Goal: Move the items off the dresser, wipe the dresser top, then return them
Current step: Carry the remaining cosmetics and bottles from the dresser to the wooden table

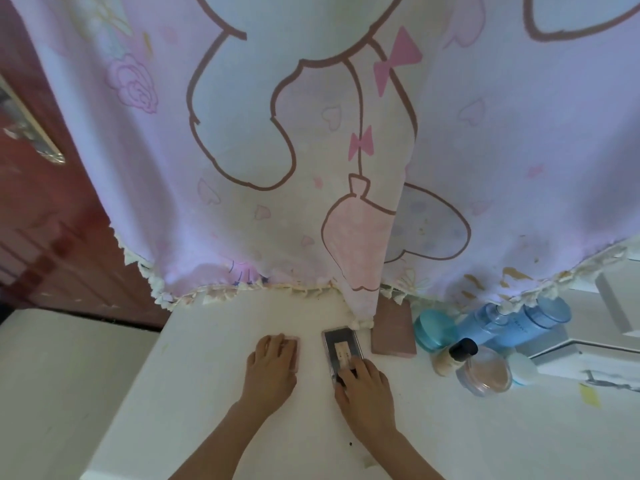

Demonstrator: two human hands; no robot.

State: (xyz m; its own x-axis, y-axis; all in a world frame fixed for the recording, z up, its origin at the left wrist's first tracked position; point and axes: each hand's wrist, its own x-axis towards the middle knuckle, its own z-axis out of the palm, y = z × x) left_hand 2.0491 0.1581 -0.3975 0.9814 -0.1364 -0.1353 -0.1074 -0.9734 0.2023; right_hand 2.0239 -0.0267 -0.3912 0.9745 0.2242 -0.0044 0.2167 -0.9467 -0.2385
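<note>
Dresser items sit on the white desk (pixel 214 393). Left hand (pixel 272 367) lies flat, fingers covering a small pink case (pixel 293 355). Right hand (pixel 365 386) rests w/ fingertips on a dark palette (pixel 341 344), not gripping either. Just right of right hand: pink box (pixel 393 332), teal jar (pixel 433 332), blue bottles (pixel 512 322), foundation bottle (pixel 453 356), powder compact (pixel 485 372). Pink curtain (pixel 277 168) hangs beyond both hands.

Left hand (pixel 273 362) flat over a pink case (pixel 292 355) on the white dresser (pixel 214 393). Right hand (pixel 363 386) on a dark palette (pixel 341 344). Rightward: pink box (pixel 393 332), teal jar (pixel 433 330), blue bottles (pixel 512 322), compact (pixel 485 372). Pink curtain (pixel 277 150) behind.
</note>
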